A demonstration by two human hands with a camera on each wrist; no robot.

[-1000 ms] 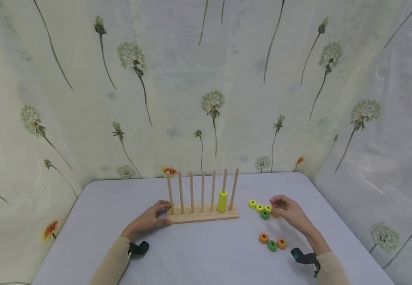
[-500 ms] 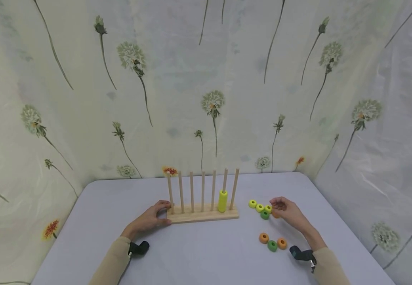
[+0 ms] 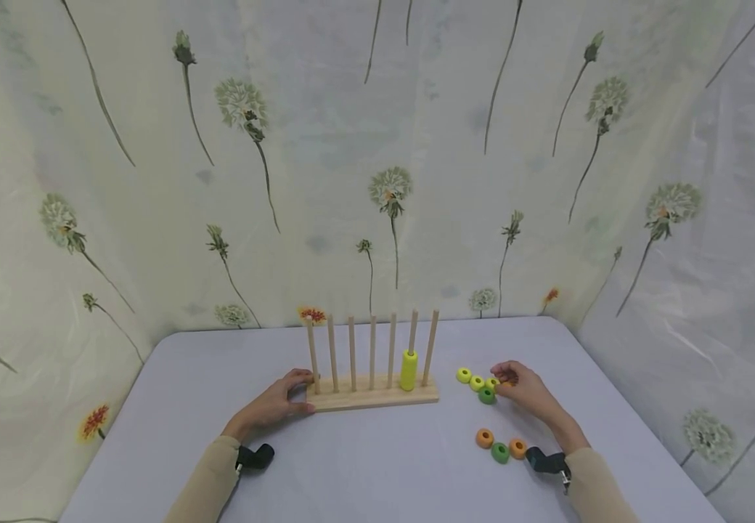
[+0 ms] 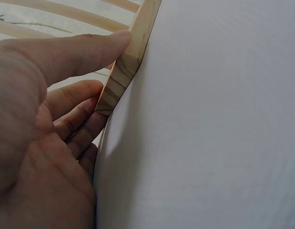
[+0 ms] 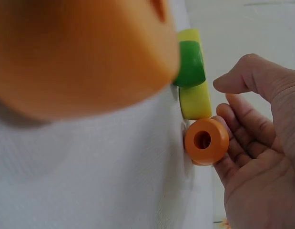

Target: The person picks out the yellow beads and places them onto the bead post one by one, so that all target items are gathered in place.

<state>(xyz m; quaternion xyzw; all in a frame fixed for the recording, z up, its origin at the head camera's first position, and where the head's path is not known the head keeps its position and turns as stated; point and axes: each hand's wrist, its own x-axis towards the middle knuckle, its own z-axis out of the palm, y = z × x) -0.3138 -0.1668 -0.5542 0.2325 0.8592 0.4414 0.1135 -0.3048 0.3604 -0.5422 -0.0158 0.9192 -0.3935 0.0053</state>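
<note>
My left hand [image 3: 273,398] grips the left end of a wooden peg rack [image 3: 372,399], thumb on the front edge and fingers behind, as the left wrist view shows. A stack of yellow beads [image 3: 408,372] sits on the rack's second peg from the right. Over a cluster of loose beads hovers my right hand [image 3: 528,392], thumb and fingers apart. The right wrist view shows an orange bead [image 5: 215,149] by its fingers, with a yellow bead [image 5: 195,105] and a green bead [image 5: 189,64] facing the thumb. I see nothing pinched.
Nearer the front lie two orange beads [image 3: 485,443] and a green bead [image 3: 499,455]. One orange bead [image 5: 80,62] looms close to the right wrist camera. The white table [image 3: 377,465] meets a flower-printed curtain [image 3: 325,145] at its back edge.
My right hand has shifted slightly left and its wrist has come closer to the front beads. The left hand and the rack stay put.
</note>
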